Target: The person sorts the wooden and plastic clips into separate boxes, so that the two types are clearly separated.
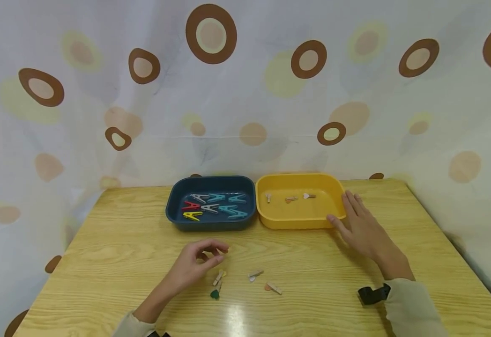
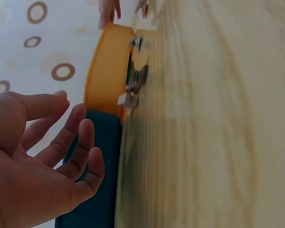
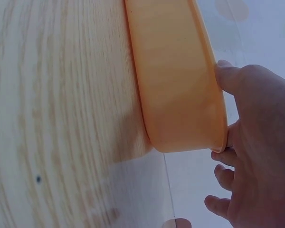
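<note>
My left hand [image 1: 190, 266] hovers over the table, left of middle, fingers loosely bent and thumb apart from the index fingertip. I see nothing clearly held there. Below it lie small wooden clothespins with heart decorations: a yellow one [image 1: 218, 278] and a green one [image 1: 215, 294]. Further right are a white one [image 1: 254, 274] and an orange one [image 1: 273, 287]. My right hand [image 1: 365, 231] rests against the right front corner of a yellow tray [image 1: 296, 224], its thumb touching the near rim and its fingers along the outer side.
A dark blue tray [image 1: 212, 226] adjoins the yellow one on the left and contains several plastic clothespins [image 1: 209, 208]. Several small wooden clothespins [image 1: 291, 199] lie in the yellow tray. Behind the wooden table [image 1: 115, 252] hangs a patterned curtain [image 1: 245, 93].
</note>
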Motion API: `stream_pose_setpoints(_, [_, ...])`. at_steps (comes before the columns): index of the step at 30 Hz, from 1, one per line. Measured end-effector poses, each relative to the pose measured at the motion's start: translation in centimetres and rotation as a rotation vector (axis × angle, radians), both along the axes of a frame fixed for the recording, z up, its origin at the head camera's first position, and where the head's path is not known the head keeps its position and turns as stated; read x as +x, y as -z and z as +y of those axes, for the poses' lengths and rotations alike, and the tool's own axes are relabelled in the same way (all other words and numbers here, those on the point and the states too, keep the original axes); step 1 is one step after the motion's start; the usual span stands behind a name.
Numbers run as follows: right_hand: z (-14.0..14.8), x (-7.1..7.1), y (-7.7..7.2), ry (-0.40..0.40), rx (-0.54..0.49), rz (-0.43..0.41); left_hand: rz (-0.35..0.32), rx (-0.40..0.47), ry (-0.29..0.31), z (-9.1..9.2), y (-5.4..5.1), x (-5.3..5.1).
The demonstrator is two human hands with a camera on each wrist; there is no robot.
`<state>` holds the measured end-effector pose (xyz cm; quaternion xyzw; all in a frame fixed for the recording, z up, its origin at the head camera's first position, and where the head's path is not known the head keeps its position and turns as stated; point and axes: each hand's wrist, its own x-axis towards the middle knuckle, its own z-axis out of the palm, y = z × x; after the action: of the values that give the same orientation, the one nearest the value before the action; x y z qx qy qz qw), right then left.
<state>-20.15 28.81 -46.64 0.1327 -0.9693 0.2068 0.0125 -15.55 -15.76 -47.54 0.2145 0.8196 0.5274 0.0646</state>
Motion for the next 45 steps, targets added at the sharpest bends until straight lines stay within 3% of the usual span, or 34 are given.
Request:
stream_pose_setpoints(4, [-0.1,0.1,-0.1,-0.005,-0.005,0.0,-0.021,-0.036,0.043,-1.1,0.3,0.0])
stream_pose_setpoints(12, [0.0,0.0,-0.2,-0.003,-0.003,0.004,-0.049,-0.131,0.209,-2.5,0.4,-0.3])
stream_pose_setpoints(18, [0.0,0.0,0.1,-0.001,-0.007,0.0,-0.071,-0.172,0.275,-2.7,0.5,-0.2])
stream_pose_setpoints(31, [0.7,0.0,0.3,0.009,-0.017,0.015,-0.021,-0.184,0.325,-1.8,0.8,-0.5])
stream_pose_setpoints(38, [0.2,-0.2,0.5,-0.002,-0.052,0.007,-0.017,-0.232,0.279,-2.3,1.1,-0.4])
stream_pose_setpoints(45, [-0.1,-0.3,0.0,-0.003,-0.034,0.015,-0.033,-0.165,0.263,-2.5,0.9,-0.2])
